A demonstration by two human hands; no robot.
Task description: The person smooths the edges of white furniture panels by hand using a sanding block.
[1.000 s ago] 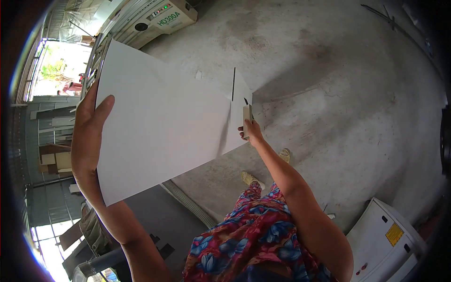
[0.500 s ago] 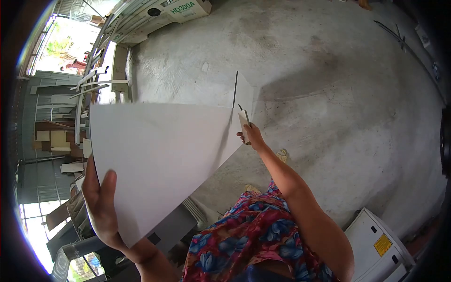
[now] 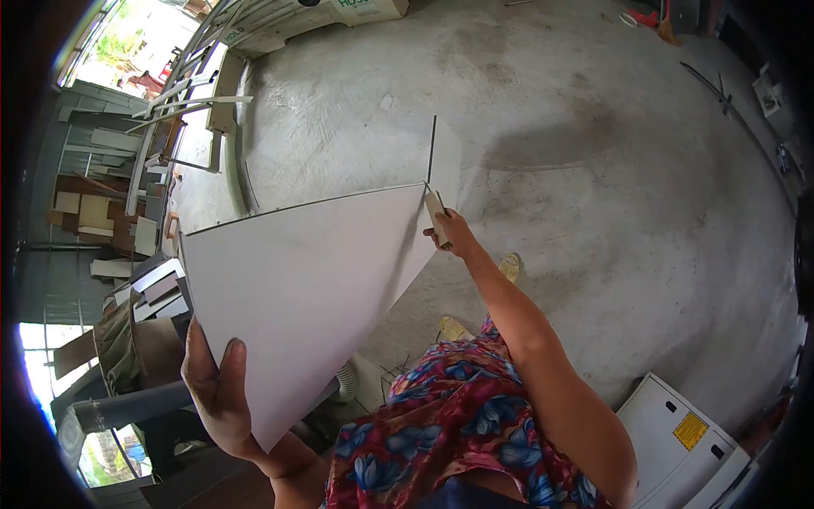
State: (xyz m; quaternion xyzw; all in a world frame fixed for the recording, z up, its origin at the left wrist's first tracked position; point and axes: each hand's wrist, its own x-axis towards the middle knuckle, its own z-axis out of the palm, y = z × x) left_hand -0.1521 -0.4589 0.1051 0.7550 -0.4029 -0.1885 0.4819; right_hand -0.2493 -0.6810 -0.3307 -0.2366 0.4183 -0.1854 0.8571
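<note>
A large white panel (image 3: 305, 280) with a dark edge slants across the left and middle of the view. My left hand (image 3: 222, 382) grips its lower left edge, thumb on the white face and fingers behind. Near the panel's right corner, my right hand (image 3: 451, 232) is closed around a small beige block (image 3: 434, 212). The block's upper end is at the corner, where a narrower white piece (image 3: 445, 157) with a dark edge stands up beyond it. Whether the block touches the panel is hard to tell.
Grey concrete floor (image 3: 593, 229) spreads ahead and right. A white cabinet (image 3: 666, 433) with a yellow label stands at lower right. Boards (image 3: 97, 212) are stacked at left, above a grey duct (image 3: 136, 407). A long machine (image 3: 314, 21) lies at the top.
The panel's left end and my left hand have moved down and to the right. My right hand, still around the block, has shifted slightly up. The view has turned a little.
</note>
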